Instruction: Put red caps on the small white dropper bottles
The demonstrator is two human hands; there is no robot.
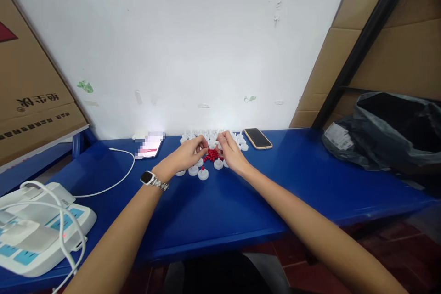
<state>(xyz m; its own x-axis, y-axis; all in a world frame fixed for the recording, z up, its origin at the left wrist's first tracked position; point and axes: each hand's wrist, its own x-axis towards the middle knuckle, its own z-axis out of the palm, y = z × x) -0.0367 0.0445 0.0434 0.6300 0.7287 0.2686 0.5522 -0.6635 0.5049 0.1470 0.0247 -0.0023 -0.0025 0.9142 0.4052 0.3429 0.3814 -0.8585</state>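
Observation:
My left hand (190,153), with a watch (148,178) on its wrist, has its fingers pinched together at the left edge of a small heap of red pieces (212,156). Across the heap, my right hand (233,152) is closed in a pinch, thumb and fingertips together. Whatever either hand holds is too small or hidden to make out. Around them lie several white round caps with a spout. One cap (203,174) in front has a red tip on top; another white cap (218,164) beside the heap has a bare spout. Behind the hands stand more white caps (244,146) in rows.
The blue table (220,216) meets a white wall (213,46). A phone (258,138) lies right of the caps, a lit phone (151,146) to the left. A power strip (51,229) with white cables is at the left front. Cardboard (31,78) and a dark plastic bag (379,128) flank the table.

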